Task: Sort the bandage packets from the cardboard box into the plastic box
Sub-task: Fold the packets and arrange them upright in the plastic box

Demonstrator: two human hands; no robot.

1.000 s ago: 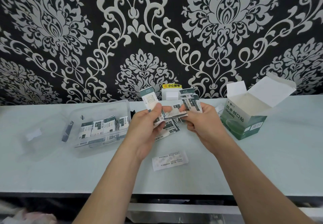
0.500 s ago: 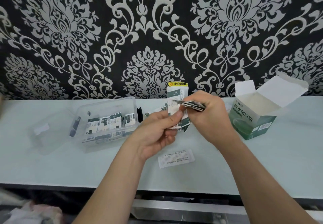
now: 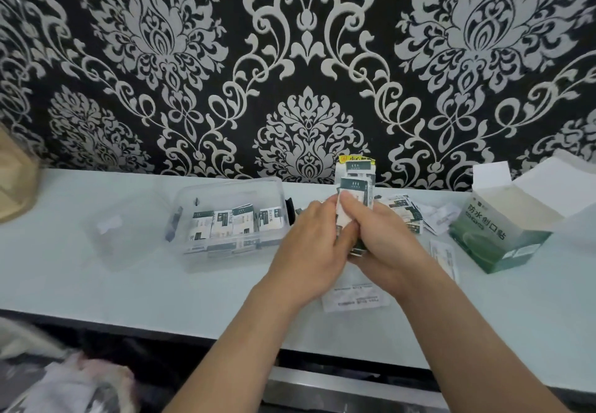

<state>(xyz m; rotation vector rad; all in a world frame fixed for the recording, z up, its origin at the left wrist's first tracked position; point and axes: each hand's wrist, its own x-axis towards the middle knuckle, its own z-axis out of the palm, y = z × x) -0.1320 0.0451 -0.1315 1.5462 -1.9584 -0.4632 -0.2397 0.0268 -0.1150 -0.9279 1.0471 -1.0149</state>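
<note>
My left hand [image 3: 311, 248] and my right hand [image 3: 383, 245] are pressed together over the middle of the counter, both gripping an upright stack of bandage packets [image 3: 354, 191] whose green-and-white tops stick out above my fingers. The clear plastic box [image 3: 206, 195] stands open to the left, with several packets [image 3: 237, 224] lined up on edge inside. The green cardboard box [image 3: 493, 235] stands at the right with its flaps open. More loose packets [image 3: 404, 211] lie behind my right hand, and one lies flat [image 3: 354, 298] under my wrists.
The plastic box's clear lid [image 3: 124, 228] lies flat to its left. A tan object [image 3: 14, 186] sits at the far left edge. Another flat packet [image 3: 446, 257] lies by the cardboard box. A patterned wall closes the back; the counter's front edge runs below my forearms.
My hands have closed together, squaring the fanned packets into one upright stack. The view has shifted left, so the boxes sit further right in frame.
</note>
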